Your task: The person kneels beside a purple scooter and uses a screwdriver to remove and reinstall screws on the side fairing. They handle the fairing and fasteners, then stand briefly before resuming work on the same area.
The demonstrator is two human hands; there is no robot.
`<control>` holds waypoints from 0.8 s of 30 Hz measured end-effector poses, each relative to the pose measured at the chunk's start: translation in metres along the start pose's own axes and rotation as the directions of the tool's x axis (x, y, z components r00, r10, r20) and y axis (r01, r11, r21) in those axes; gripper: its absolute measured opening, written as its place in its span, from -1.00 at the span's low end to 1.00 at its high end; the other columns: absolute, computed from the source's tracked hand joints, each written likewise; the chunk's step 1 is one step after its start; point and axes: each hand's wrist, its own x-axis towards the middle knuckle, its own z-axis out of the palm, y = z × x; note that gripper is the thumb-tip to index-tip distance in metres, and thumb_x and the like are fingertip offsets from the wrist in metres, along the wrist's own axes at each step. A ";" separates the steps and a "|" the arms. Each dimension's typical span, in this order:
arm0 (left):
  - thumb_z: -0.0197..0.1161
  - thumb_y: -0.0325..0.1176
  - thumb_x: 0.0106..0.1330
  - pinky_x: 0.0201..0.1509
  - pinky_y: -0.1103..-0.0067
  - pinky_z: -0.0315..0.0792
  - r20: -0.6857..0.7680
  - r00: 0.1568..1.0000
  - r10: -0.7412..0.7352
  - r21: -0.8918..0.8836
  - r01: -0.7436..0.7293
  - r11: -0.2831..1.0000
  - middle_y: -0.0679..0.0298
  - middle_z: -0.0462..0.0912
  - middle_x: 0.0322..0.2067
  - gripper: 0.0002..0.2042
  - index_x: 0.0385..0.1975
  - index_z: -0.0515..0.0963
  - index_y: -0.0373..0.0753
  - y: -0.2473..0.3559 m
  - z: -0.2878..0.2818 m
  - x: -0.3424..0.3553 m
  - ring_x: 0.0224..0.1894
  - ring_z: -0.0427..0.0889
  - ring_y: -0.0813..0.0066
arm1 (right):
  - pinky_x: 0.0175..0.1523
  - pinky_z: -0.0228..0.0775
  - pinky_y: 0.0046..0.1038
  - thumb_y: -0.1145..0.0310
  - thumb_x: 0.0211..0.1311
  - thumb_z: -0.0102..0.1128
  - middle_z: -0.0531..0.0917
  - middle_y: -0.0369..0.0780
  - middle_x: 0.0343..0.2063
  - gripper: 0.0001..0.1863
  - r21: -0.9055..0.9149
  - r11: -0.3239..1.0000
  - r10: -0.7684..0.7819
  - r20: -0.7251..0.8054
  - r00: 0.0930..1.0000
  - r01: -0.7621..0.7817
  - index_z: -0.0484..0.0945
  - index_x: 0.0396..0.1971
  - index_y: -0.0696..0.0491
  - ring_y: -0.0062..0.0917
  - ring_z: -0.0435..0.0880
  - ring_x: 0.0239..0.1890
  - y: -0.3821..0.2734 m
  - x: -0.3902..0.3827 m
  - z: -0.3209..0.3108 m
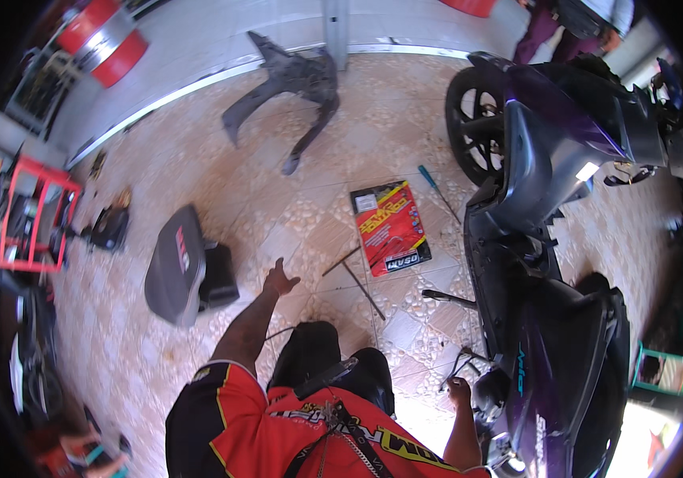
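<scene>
My left hand (280, 280) reaches out over the tiled floor with its fingers apart, holding nothing. Nearest to it lies a T-handle wrench (365, 292), and a grey scooter seat (176, 267) rests farther left. Down at the right, my right hand (459, 389) is closed beside the dark purple scooter (517, 350). A thin dark cable (461, 364) loops just above its fingers; what they hold is too small to tell. Beyond the wrench lies a flat red, black and yellow package (392, 231), with a teal-handled screwdriver (427, 177) to its right.
A dark plastic body panel (300, 80) lies on the far floor. At the left stand a red metal frame (39, 211) and a red and white drum (105, 40). The scooter fills the right side, its wheel (477, 123) pointing away. Another person (573, 32) is at the far right.
</scene>
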 end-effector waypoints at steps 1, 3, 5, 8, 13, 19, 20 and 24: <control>0.47 0.08 0.07 0.25 0.19 0.41 -0.004 1.000 -0.012 -0.038 0.012 0.999 -0.30 0.43 0.14 0.05 0.44 -0.06 -0.22 0.003 -0.001 -0.013 0.18 0.48 -0.16 | -0.42 0.43 -0.51 0.16 0.24 0.33 0.68 -0.25 -0.46 -0.65 0.024 0.992 -0.122 0.006 0.992 0.122 0.60 -0.14 0.12 -0.58 0.60 -0.47 0.010 0.016 -0.010; 0.47 0.07 0.07 0.26 0.21 0.40 -0.005 0.999 -0.054 -0.099 0.053 0.994 -0.28 0.43 0.15 0.05 0.43 -0.05 -0.23 0.013 -0.001 -0.043 0.20 0.48 -0.13 | -0.44 0.41 -0.52 0.18 0.25 0.34 0.68 -0.23 -0.42 -0.62 0.107 0.954 -0.288 0.055 0.956 0.281 0.56 -0.09 0.14 -0.62 0.58 -0.50 0.020 0.031 -0.021; 0.48 0.09 0.06 0.25 0.22 0.40 -0.001 1.000 0.001 -0.060 -0.001 0.998 -0.27 0.44 0.15 0.05 0.43 -0.05 -0.22 0.026 -0.001 -0.079 0.19 0.49 -0.12 | -0.43 0.44 -0.53 0.20 0.28 0.32 0.67 -0.22 -0.36 -0.63 0.041 0.932 -0.362 0.139 0.922 0.360 0.54 -0.08 0.15 -0.61 0.61 -0.47 0.019 0.031 -0.028; 0.45 0.10 0.05 0.27 0.20 0.38 -0.027 0.999 0.019 -0.094 -0.021 0.995 -0.20 0.42 0.16 -0.01 0.43 0.04 -0.10 0.047 -0.009 -0.130 0.19 0.47 -0.13 | -0.39 0.50 -0.49 0.20 0.30 0.28 0.64 -0.23 -0.33 -0.65 0.209 0.975 -0.135 0.291 0.947 0.074 0.55 -0.08 0.15 -0.57 0.61 -0.45 0.017 0.011 -0.032; 0.45 0.06 0.09 0.23 0.27 0.42 -0.096 0.990 0.104 0.028 -0.101 0.994 -0.17 0.44 0.12 -0.12 0.35 0.21 -0.20 0.040 -0.058 -0.190 0.13 0.53 -0.06 | -0.56 0.51 -0.44 0.19 0.24 0.27 0.68 -0.24 -0.46 -0.68 -0.073 0.996 0.084 0.395 0.915 -0.060 0.63 -0.19 0.14 -0.52 0.63 -0.55 0.037 0.021 -0.002; 0.45 0.07 0.06 0.24 0.27 0.38 -0.262 0.951 0.163 -0.162 -0.210 0.964 -0.11 0.48 0.09 -0.18 0.29 0.29 -0.17 0.010 -0.094 -0.192 0.15 0.49 -0.05 | -0.45 0.44 -0.35 0.11 0.26 0.27 0.65 -0.22 -0.50 -0.64 -0.393 0.758 -0.316 0.478 0.820 0.521 0.65 -0.15 0.11 -0.48 0.59 -0.54 -0.064 0.068 0.085; 0.46 0.06 0.06 0.22 0.26 0.40 -0.309 0.937 0.165 -0.113 -0.209 0.972 -0.09 0.50 0.03 -0.19 0.29 0.30 -0.16 0.002 -0.091 -0.191 0.09 0.52 -0.02 | -0.36 0.46 -0.33 0.08 0.27 0.26 0.68 -0.19 -0.50 -0.62 -0.269 0.472 -0.714 0.442 0.543 0.840 0.65 -0.19 0.13 -0.46 0.64 -0.48 -0.097 0.058 0.091; 0.47 0.06 0.02 0.13 0.26 0.45 -0.308 0.914 0.263 -0.244 -0.343 0.907 -0.09 0.51 -0.04 -0.24 0.21 0.39 -0.17 -0.025 -0.071 -0.211 0.01 0.55 -0.06 | -0.12 0.47 -0.42 0.39 0.30 0.22 0.66 -0.10 -0.22 -0.75 0.136 0.533 -0.841 0.194 0.505 0.835 0.55 -0.07 0.14 -0.39 0.66 -0.24 -0.183 -0.049 0.031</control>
